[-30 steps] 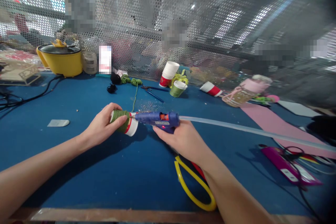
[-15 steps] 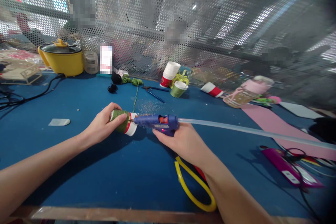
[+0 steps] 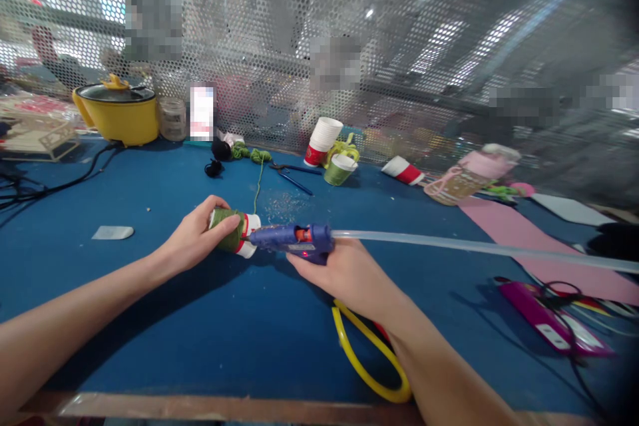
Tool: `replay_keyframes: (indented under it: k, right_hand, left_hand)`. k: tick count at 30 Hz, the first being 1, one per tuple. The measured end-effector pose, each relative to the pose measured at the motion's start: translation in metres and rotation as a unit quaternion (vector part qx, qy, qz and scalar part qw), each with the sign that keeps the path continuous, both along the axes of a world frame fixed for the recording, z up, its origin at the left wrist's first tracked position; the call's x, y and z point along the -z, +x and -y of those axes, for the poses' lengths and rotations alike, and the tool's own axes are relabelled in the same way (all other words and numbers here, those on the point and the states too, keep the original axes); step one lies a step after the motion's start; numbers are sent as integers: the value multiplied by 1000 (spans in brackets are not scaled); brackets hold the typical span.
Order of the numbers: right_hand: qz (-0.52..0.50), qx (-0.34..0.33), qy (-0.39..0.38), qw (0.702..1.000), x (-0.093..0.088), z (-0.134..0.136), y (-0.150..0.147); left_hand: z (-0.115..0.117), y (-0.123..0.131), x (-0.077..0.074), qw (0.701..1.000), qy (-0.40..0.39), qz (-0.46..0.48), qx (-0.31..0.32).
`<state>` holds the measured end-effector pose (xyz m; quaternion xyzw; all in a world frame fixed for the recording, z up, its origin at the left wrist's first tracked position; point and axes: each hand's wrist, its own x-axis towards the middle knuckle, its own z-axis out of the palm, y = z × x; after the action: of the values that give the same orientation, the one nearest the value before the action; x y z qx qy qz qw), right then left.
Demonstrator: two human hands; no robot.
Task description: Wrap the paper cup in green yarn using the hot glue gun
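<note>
My left hand (image 3: 197, 237) is wrapped round a paper cup (image 3: 234, 231) lying on its side, its body wound with green yarn and its red and white rim end pointing right. My right hand (image 3: 344, 273) grips a blue hot glue gun (image 3: 294, 240) with a small red light lit. The gun's nozzle touches the cup near its rim. A long clear glue stick (image 3: 474, 249) juts out of the gun's back toward the right. A strand of green yarn (image 3: 258, 180) runs from the cup to a yarn bundle farther back.
Blue table top (image 3: 150, 319) with a yellow-handled scissors (image 3: 364, 353) under my right forearm. Behind: stacked paper cups (image 3: 322, 140), a green-wrapped cup (image 3: 339, 170), a tipped red cup (image 3: 402, 170), a pink bottle (image 3: 469, 176), a yellow pot (image 3: 117, 113), a glass jar (image 3: 172, 118). A mesh screen stands at the back.
The glue gun has shifted left and slightly down along the cup's rim. My left hand has turned the cup a little; the cup stays in place.
</note>
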<state>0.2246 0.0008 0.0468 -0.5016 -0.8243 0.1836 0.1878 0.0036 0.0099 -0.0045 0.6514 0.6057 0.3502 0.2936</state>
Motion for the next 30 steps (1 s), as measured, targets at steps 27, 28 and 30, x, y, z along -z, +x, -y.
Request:
replay_keyframes:
  k: [27, 28, 30]
  right_hand:
    - [-65, 35, 30, 997, 4, -12, 3]
    - [-70, 33, 32, 996, 4, -13, 3]
    - [-77, 24, 38, 996, 4, -14, 3]
  left_hand:
    - [5, 2, 4, 995, 87, -29, 33]
    - [5, 2, 4, 995, 90, -30, 35]
    - [6, 3, 4, 994, 92, -33, 39]
